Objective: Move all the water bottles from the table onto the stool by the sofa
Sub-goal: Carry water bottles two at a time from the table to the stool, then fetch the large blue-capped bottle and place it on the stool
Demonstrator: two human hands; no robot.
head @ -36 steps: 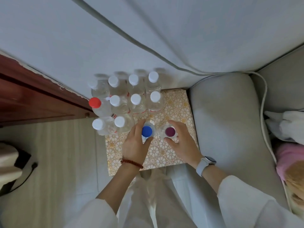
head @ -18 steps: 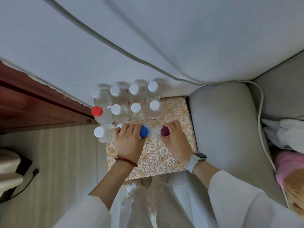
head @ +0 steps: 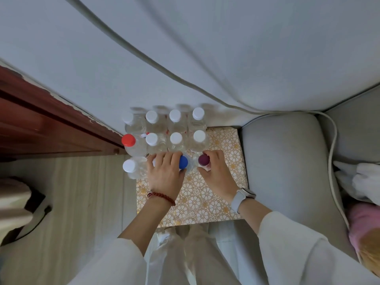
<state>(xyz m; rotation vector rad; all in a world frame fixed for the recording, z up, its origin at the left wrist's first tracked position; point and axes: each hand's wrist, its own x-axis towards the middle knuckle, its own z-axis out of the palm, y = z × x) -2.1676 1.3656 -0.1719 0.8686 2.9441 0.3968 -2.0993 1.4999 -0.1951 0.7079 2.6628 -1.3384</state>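
The stool (head: 205,204) has a square top covered in a gold-and-white floral pattern. It stands on pale wood-grain floor (head: 78,202), against the grey sofa arm (head: 287,161). Clear water bottles (head: 176,128) stand upright on its far half in close rows: mostly white caps, plus one red cap (head: 128,140), one blue cap (head: 183,162), one purple cap (head: 203,159).

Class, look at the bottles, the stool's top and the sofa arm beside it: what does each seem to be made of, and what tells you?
Bottles: clear plastic, likely; see-through glossy walls, opaque matte screw caps.
Stool's top: probably a printed fabric or vinyl cover; gold-and-white flower pattern with slight sheen.
Sofa arm: grey woven upholstery; matte, soft rounded edges.
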